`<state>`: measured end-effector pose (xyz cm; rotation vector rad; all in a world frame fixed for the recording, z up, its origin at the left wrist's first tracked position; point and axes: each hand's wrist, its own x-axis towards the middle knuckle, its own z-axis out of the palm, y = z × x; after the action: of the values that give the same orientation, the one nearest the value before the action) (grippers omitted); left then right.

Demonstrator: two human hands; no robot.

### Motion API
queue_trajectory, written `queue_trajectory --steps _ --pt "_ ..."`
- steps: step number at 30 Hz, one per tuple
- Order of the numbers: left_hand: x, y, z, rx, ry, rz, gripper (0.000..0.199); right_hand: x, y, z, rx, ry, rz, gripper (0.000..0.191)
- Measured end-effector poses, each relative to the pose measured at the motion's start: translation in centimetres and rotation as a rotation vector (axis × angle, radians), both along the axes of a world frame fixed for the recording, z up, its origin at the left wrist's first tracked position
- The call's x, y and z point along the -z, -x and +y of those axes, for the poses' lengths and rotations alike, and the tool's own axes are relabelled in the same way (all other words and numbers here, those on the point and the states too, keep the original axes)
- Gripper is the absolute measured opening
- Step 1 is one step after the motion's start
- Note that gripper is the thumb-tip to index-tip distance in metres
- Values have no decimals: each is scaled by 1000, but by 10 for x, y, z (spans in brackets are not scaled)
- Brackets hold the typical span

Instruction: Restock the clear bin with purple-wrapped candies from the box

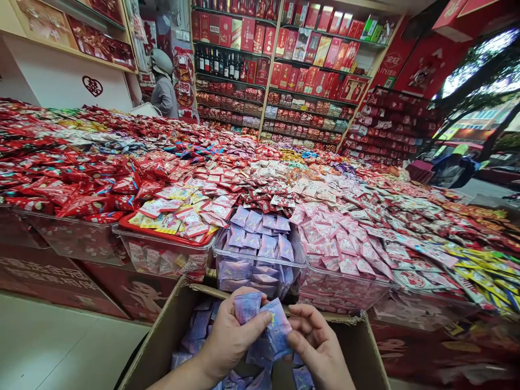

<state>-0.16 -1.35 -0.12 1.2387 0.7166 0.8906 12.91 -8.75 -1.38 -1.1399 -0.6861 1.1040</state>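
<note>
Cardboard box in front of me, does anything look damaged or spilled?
The cardboard box looks ragged along its far rim, near the right corner. The purple packets inside lie jumbled, but none looks spilled outside it.

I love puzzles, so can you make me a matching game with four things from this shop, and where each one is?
Things:
1. Heart
2. Helmet
3. Two purple packets
4. Bottles

Places:
A. Held up by the left hand and right hand
B. Standing on a shelf
C. On a white panel
D. On someone's head

Right pairs: 1-C, 2-D, 3-A, 4-B
</note>
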Motion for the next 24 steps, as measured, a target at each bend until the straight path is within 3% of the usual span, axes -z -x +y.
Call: queue_trajectory --steps 3,6,10,13,17,21,24 --pt "-2 1 1 -5 13 -35 20 -3 0 0 -67 -18 -40 32" --pt "-2 1 2 69 100 -114 24 -7 -4 -3 -18 -16 -192 24" --pt "-1 0 3 151 229 -257 27 -19 -20 -4 61 -31 -254 29" --pt "-1 0 1 171 284 -298 27 -41 -41 9 65 -89 -403 32" --pt "2 2 2 211 314 -328 31 -84 -65 48 52 -184 -826 28" --pt "4 6 7 245 254 -405 41 -114 -59 72 -263 -175 -1007 31" --pt "1 9 9 320 257 -512 48 -113 -39 66 -548 -107 -1043 35"
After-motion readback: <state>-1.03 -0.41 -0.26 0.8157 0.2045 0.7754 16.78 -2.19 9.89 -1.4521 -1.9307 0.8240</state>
